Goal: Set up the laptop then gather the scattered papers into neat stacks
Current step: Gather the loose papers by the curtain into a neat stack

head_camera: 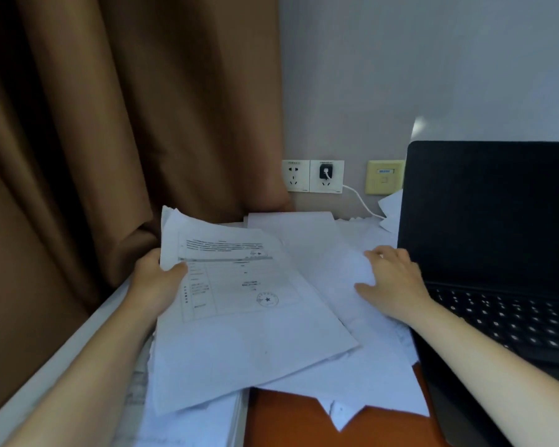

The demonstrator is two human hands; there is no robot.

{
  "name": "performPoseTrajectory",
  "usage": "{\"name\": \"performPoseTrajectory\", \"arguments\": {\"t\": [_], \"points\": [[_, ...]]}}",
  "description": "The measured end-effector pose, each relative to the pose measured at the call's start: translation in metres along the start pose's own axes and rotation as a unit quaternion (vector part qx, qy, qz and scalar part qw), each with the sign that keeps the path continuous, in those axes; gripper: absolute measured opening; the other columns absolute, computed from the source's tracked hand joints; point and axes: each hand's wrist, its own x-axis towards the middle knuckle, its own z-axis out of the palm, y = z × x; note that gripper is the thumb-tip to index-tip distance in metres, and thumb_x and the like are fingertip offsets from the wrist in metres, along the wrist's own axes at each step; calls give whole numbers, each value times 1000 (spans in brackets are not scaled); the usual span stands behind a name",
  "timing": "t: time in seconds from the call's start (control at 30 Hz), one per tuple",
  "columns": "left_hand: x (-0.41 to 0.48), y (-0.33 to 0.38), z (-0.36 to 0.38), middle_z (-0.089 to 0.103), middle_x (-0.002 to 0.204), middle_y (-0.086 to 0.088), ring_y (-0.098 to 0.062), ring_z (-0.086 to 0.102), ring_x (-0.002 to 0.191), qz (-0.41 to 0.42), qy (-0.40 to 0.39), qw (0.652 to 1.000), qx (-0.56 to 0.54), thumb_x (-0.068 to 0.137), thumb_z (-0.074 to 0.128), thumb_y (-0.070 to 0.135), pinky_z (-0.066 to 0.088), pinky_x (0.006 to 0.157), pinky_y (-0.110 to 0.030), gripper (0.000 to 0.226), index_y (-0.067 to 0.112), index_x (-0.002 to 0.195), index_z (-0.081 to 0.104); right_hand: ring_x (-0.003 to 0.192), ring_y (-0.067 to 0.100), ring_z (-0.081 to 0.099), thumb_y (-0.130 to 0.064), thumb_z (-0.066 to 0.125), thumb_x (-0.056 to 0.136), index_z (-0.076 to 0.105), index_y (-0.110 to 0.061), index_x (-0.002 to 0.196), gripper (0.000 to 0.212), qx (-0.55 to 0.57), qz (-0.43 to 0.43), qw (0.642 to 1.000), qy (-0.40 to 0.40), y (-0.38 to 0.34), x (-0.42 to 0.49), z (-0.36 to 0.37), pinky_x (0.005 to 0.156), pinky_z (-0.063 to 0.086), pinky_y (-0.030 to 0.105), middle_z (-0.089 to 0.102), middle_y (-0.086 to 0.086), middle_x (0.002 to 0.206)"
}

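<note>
While one open laptop (491, 221) stands at the right of the desk (288, 421), screen dark, a person gathers papers to its left. The left hand (157, 279) grasps a sheaf of printed sheets (239, 301) by its left edge, thumb on top and fingers hidden beneath, holding it slightly raised. The right hand (392, 285) lies with fingers spread and relaxed on the loose white sheets (333, 250) just beside the keyboard, gripping nothing.

Judged from this, the step is collecting loose pages onto the sheaf. It would go best by sliding the pages flat toward the left hand, then tapping the edges square on the desk, taking care not to crease the corners or drag the white cable (362, 201) at the far edge.

Counts: one laptop, two hands, one held sheaf, one further pile of paper (188, 427) at the near left, two white wall sockets (296, 175) with one plug, and one yellow wall plate (384, 177). The loose sheets overlap too much to count
</note>
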Motion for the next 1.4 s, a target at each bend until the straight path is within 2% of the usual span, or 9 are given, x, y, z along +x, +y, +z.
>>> {"name": "performPoseTrajectory", "arguments": {"t": [0.1, 0.37, 0.5, 0.63, 0.77, 0.87, 1.0, 1.27, 1.4], "points": [[2, -2, -1, 60, 120, -19, -24, 52, 90, 3, -4, 1000, 15, 92, 51, 1, 40, 79, -30, 29, -2, 121, 57, 119, 24, 41, -49, 45, 91, 46, -17, 130, 50, -141, -24, 989, 44, -4, -4, -2, 94, 33, 34, 48, 2, 128], [2, -4, 0, 62, 114, -15, -23, 53, 89, 7, -11, 1000, 14, 92, 50, 0, 41, 78, -30, 28, 0, 118, 58, 114, 31, 47, -71, 44, 82, 43, -12, 124, 73, -59, 51, 994, -80, -13, 3, -2, 88, 36, 37, 48, 11, 126], [4, -5, 1, 62, 115, -16, -24, 54, 90, 9, -19, 1000, 15, 92, 50, -1, 41, 78, -30, 28, 0, 118, 58, 105, 28, 55, -62, 59, 79, 40, -11, 120, 68, 15, 72, 994, -81, -11, 5, -5, 79, 41, 33, 51, 10, 120], [5, -7, 1, 61, 118, -16, -24, 54, 92, 11, -27, 999, 21, 92, 51, 1, 42, 79, -31, 29, 1, 120, 57, 112, 33, 53, -52, 64, 80, 22, -13, 143, 85, 53, 85, 993, -57, -12, 1, -7, 85, 43, 34, 46, 14, 129], [4, -7, 0, 61, 120, -17, -24, 55, 94, 17, -32, 999, 30, 92, 51, 1, 42, 78, -31, 29, 0, 121, 57, 114, 30, 52, -44, 63, 83, 19, -17, 147, 82, 69, 72, 992, -72, -17, 0, -8, 90, 44, 33, 47, 11, 130], [4, -8, 1, 60, 122, -15, -26, 56, 99, 18, -41, 998, 37, 93, 51, 3, 43, 76, -31, 31, 2, 123, 55, 120, 26, 49, -35, 66, 82, 18, -17, 149, 85, 200, 106, 968, -112, -15, 3, -9, 95, 42, 30, 51, 7, 130], [5, -9, 3, 61, 115, -13, -22, 54, 92, 26, -42, 998, 39, 93, 50, 2, 43, 67, -25, 30, 2, 122, 57, 99, 20, 53, -26, 65, 83, 25, -6, 146, 77, 307, 137, 933, -130, -15, 6, -9, 82, 43, 26, 55, 7, 107], [9, -13, 3, 61, 117, -13, -23, 55, 93, 22, -45, 998, 38, 92, 52, 2, 44, 77, -31, 31, 3, 122, 56, 114, 26, 53, -23, 58, 89, 42, -12, 137, 52, 230, 101, 959, -128, -17, 4, -20, 96, 45, 32, 50, 10, 132], [10, -15, 5, 61, 118, -13, -22, 55, 93, 25, -53, 997, 51, 92, 52, 4, 44, 77, -31, 31, 5, 122, 56, 82, 19, 58, -18, 61, 88, 43, -14, 129, 45, 303, 133, 930, -161, -10, 9, -17, 70, 49, 27, 64, 10, 97]]}}
